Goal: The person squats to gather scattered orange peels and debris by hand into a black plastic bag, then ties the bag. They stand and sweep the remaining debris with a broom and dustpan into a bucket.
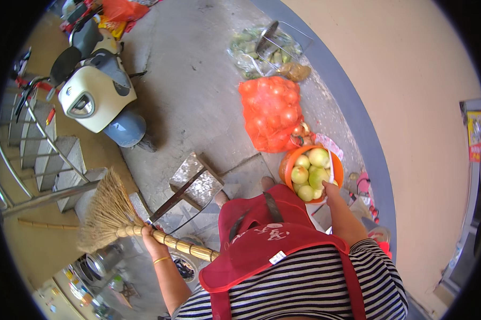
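My left hand [155, 243] is closed around a straw broom [166, 240], its bristle head fanning out to the left. A metal dustpan [212, 182] with pale patches hangs in front of me; its dark handle runs to the same hand and looks held along with the broom. My right hand [331, 191] grips the white handle of an orange bucket [287, 162]. Inside the bucket are several peeled onions [316, 176], pale green and white. Just past it lies a red mesh sack of onions [269, 112].
A cream and blue scooter [98, 98] stands at left, beside steps with a metal railing [50, 142]. Beyond the sack, a clear plastic bag of green vegetables [248, 48] lies by the wall [404, 80]. A round container [184, 266] sits below the broom handle.
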### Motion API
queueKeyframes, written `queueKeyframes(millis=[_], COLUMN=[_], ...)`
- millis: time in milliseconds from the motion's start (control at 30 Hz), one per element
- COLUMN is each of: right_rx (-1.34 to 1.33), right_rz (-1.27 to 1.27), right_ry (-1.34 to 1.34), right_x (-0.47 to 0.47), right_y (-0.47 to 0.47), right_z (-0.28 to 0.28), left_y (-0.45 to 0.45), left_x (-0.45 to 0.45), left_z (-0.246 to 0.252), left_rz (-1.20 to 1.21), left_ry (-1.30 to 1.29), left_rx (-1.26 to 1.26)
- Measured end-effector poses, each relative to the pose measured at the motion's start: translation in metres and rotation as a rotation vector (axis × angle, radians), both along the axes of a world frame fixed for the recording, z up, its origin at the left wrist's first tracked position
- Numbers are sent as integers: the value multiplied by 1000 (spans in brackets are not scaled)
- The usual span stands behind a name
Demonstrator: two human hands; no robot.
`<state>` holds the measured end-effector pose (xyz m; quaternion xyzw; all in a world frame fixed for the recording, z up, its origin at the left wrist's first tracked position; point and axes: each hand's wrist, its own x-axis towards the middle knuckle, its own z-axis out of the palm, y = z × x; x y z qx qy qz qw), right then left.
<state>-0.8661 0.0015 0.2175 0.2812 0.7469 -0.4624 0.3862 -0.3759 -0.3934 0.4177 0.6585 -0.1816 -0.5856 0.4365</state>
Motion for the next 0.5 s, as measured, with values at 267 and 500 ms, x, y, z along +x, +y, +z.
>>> queueKeyframes(millis=[267, 500], right_rx=[35, -178], right_rz=[-69, 20], right_ry=[-136, -245], right_x=[-30, -45], right_y=[31, 43], right_z=[-17, -7], left_y=[44, 60], left_x=[-29, -32], left_z=[2, 19], left_rz=[63, 35], left_ry=[41, -5], left_rx=[69, 93])
